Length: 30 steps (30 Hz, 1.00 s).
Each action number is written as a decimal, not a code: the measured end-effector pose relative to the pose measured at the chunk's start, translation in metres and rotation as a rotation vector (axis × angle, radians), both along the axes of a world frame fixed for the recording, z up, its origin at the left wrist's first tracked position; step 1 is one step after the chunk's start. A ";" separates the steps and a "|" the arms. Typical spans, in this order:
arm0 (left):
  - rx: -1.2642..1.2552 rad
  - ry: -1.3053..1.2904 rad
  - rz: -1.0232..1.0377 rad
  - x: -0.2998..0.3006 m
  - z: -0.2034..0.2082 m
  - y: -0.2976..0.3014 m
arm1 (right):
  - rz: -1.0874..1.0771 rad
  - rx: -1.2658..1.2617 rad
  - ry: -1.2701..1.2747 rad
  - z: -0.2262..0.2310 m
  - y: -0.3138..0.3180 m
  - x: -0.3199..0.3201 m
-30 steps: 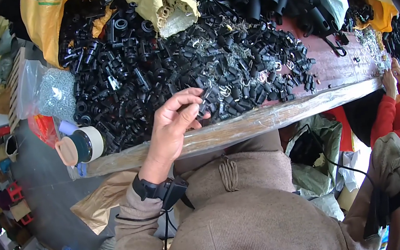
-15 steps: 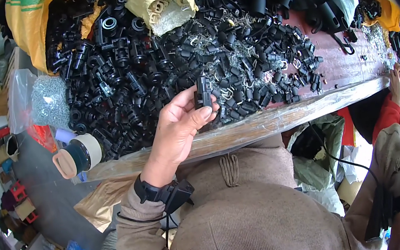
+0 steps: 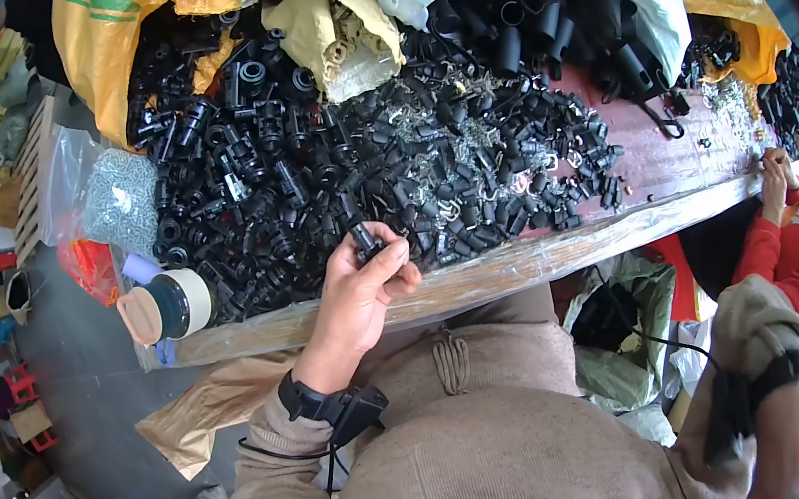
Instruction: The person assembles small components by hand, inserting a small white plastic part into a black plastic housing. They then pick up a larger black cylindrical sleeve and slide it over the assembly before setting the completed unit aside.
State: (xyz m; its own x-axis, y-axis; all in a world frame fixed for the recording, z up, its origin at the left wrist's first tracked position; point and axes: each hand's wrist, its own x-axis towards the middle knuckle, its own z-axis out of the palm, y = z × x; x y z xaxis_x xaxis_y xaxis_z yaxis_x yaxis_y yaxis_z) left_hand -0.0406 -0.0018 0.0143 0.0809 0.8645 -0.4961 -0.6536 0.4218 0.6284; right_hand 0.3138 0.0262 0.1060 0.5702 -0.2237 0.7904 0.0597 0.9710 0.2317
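Observation:
My left hand (image 3: 357, 290) is closed around a small black plastic part (image 3: 364, 241), pinched between thumb and fingers above the table's near edge. The part's upper end points away from me; its lower end is hidden by my fingers. Right behind it lies a big heap of black plastic fittings (image 3: 250, 188) with round collars. To the heap's right are smaller black caps (image 3: 475, 209) mixed with pale metal clips (image 3: 476, 143). My right forearm (image 3: 785, 436) is bent at the lower right, and its hand is outside the picture.
A clear bag of small silvery pieces (image 3: 119, 201) and a jar with a beige lid (image 3: 141, 317) stand at the left. Sacks (image 3: 98, 67) and black tubes (image 3: 509, 48) line the back. A person in red (image 3: 790, 264) works at the far right. The table edge (image 3: 484, 277) is plastic-wrapped.
My left hand has moved left and slightly down, and the black part in it has turned. The whole view has shifted a little. My right forearm stays bent at the lower right.

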 end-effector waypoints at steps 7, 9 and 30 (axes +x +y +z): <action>-0.001 -0.016 -0.059 0.007 0.003 0.006 | -0.121 -0.593 -0.700 0.012 0.030 -0.064; -0.013 -0.010 -0.084 0.004 0.000 0.007 | -0.221 -1.243 -1.328 -0.016 0.047 -0.099; 0.046 -0.106 -0.181 0.012 -0.006 -0.002 | -0.361 -1.360 -1.562 -0.110 0.076 -0.105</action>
